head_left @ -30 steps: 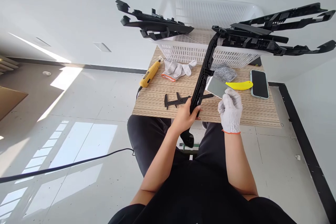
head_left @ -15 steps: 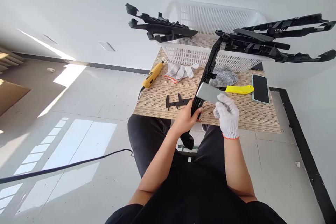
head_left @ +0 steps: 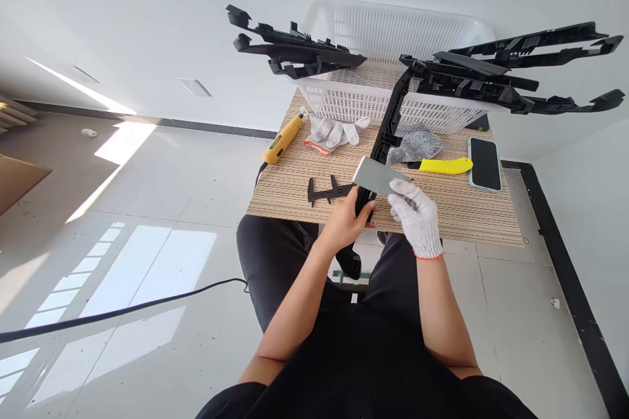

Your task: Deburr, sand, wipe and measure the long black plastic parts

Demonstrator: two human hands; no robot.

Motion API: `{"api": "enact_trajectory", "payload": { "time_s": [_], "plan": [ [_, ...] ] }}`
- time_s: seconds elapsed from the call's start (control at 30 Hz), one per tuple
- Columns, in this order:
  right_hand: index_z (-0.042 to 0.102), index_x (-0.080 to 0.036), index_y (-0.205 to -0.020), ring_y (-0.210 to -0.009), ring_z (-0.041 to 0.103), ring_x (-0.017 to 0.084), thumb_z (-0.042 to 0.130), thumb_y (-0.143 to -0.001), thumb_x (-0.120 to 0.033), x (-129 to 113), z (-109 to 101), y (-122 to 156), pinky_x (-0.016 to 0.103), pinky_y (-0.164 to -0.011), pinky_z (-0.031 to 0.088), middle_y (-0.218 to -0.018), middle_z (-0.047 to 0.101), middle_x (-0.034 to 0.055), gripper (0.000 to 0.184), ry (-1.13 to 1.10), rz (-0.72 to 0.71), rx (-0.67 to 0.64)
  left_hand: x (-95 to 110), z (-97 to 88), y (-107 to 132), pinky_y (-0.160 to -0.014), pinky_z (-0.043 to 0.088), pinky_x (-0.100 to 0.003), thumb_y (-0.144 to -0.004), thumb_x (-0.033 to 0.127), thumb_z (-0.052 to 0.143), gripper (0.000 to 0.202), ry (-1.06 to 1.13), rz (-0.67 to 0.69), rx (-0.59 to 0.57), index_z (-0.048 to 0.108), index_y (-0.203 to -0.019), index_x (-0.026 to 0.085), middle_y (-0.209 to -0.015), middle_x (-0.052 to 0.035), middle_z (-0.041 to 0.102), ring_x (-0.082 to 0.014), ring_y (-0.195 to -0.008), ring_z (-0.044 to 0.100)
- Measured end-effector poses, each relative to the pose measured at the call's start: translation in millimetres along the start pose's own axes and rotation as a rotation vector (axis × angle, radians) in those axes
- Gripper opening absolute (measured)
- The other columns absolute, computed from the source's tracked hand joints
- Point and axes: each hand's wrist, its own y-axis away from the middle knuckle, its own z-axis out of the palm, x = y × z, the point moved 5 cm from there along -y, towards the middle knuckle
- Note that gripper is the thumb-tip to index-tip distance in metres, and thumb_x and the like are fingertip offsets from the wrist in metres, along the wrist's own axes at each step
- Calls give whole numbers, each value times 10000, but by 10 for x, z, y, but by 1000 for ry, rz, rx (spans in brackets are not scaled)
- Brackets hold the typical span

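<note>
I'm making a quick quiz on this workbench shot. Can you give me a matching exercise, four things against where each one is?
Things:
1. long black plastic part
2. grey sheet
3. phone
4. yellow rotary tool

Places:
A. flat near the table's right edge
B. pinched in the gloved right hand
C. at the table's left edge, with a cord hanging off
D. gripped at its near end by the bare left hand

Pairs: 1-D, 2-B, 3-A, 4-C
</note>
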Motion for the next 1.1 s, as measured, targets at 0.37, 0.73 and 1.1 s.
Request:
{"api": "enact_trajectory", "payload": {
  "time_s": [0.37,0.73,1.1],
  "plan": [
    [719,-279,-1103,-516,457,78,732,-809,-346,-64,-40,-29,246,-455,407,-732,610,-38,301,-36,-44,87,-19,9,3,-655,639,-300,-985,491,513,351,41,-24,-11,505,-1204,216,-956,-52,729,-166,-642,715],
    [708,-320,-1203,-592,539,114,634,-901,-405,-75,-22,-23,242,-507,473,-735,630,-18,322,66,-79,27,-20,9,3,-655,640,-298,-981,486,521,373,37,-21,-8,511,-1236,213,-946,-50,731,-163,-642,711],
    [710,-324,-1222,-619,572,114,617,-918,-403,-80,-15,-29,238,-530,504,-807,680,-1,328,106,-81,32,-15,3,5,-657,642,-298,-978,491,526,373,21,-12,-2,520,-1224,211,-938,-45,725,-161,-631,707]
  ]
}}
